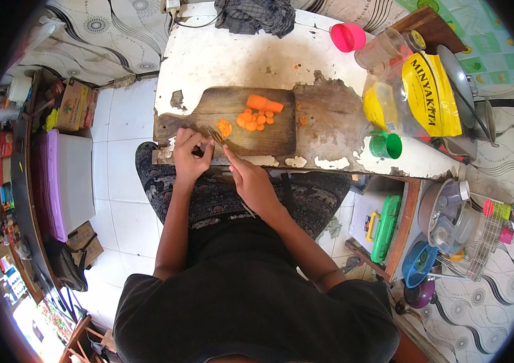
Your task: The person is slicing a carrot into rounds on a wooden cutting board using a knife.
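A wooden cutting board [275, 138] lies near the table's front edge, its handle pointing left. On it rest a peeled carrot piece [264, 103], a cluster of round carrot slices [254, 120] and a small heap of carrot strips [223, 127]. My right hand [254, 181] grips a knife [217, 135], index finger stretched along it; the dark blade points up-left beside the strips. My left hand [192, 152] is at the board's lower left, fingers bent and thumb close to the blade. Whether anything is between those fingers is hidden.
The worn white table [220, 54] carries a green measuring cup [386, 145], a pink cup [348, 37], a yellow-and-clear plastic pouch [429, 95], a clear jar [381, 49] and a crumpled dark cloth [257, 16]. A lidded storage box [73, 181] stands left; a dish rack [483, 245] is right.
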A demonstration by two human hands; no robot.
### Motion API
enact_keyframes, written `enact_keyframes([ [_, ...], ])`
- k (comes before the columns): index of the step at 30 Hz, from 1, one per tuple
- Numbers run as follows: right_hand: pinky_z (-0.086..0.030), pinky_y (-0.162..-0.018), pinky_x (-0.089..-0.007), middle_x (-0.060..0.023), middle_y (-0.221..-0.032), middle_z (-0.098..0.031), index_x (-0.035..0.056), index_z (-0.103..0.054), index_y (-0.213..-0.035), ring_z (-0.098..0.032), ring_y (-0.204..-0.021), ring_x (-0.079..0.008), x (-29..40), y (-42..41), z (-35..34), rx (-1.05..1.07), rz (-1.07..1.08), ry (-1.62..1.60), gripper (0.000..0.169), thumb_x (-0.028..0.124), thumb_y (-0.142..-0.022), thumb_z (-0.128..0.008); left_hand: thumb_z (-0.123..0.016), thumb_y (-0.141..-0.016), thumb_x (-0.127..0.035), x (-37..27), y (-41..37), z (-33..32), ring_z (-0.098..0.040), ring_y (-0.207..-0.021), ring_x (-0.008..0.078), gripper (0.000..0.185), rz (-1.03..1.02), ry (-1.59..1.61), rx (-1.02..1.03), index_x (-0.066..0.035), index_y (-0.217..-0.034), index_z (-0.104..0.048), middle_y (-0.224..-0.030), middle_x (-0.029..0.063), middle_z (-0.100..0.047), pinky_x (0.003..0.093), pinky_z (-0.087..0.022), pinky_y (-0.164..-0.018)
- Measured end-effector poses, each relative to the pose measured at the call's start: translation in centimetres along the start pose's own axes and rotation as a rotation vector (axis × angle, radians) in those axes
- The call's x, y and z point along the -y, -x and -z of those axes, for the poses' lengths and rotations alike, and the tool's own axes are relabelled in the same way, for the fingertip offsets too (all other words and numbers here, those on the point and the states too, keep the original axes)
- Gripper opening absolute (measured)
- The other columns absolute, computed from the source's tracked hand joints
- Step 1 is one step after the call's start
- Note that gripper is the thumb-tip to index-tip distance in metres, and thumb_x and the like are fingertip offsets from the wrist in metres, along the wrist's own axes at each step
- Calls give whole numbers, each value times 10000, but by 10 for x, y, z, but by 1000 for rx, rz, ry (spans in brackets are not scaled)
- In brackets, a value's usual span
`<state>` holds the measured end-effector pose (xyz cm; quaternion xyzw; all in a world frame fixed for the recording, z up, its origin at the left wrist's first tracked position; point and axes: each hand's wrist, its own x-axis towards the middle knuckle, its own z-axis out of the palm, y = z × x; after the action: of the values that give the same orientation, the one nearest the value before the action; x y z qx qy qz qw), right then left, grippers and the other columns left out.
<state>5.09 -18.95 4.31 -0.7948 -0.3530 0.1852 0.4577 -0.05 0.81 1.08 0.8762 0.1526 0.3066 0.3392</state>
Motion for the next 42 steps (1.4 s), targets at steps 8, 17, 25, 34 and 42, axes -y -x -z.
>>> enact_keyframes([
  [8, -540, -765, -529, -230, -903, -675, 100, -463, -1642, -686, -836, -419, -3, 4, -5, -3, 47, 18, 592, 73, -1066, -598, -840, -790, -27, 1, 1, 0, -519, -786, 274, 153, 2, 2, -3, -38, -773, -688, -770, 78, -525, 386, -442, -686],
  [17, -578, -833, -510, -280, -1104, -737, 152, -502, -1624, -729, -970, -457, -1, -1, -3, 58, -93, 40, 598, 27, -1048, -606, -834, -795, -20, 1, 1, 0, -529, -796, 272, 104, 40, -1, 29, -43, -814, -735, -775, 76, -550, 383, -451, -706],
  [25, -563, -807, -519, -242, -979, -704, 95, -485, -1622, -704, -891, -427, -3, -1, 1, 11, -9, -26, 599, 20, -1036, -583, -828, -797, -12, 0, 0, 0, -520, -791, 268, 99, 10, -6, 11, -41, -817, -735, -774, 74, -557, 381, -444, -704],
  [34, -585, -830, -494, -267, -1114, -742, 144, -512, -1615, -739, -953, -435, -1, -1, 6, 21, -48, 7, 573, 47, -1059, -614, -823, -805, -15, -2, -1, 1, -516, -786, 272, 102, 12, 13, 5, -40, -808, -723, -760, 74, -541, 387, -434, -691],
  [42, -565, -801, -526, -265, -1023, -708, 101, -476, -1630, -707, -892, -442, 0, 0, -1, 14, 25, 28, 600, 48, -1047, -608, -820, -803, -18, 1, 0, 0, -513, -783, 277, 133, 12, 0, 11, -39, -790, -689, -765, 77, -527, 387, -435, -697],
])
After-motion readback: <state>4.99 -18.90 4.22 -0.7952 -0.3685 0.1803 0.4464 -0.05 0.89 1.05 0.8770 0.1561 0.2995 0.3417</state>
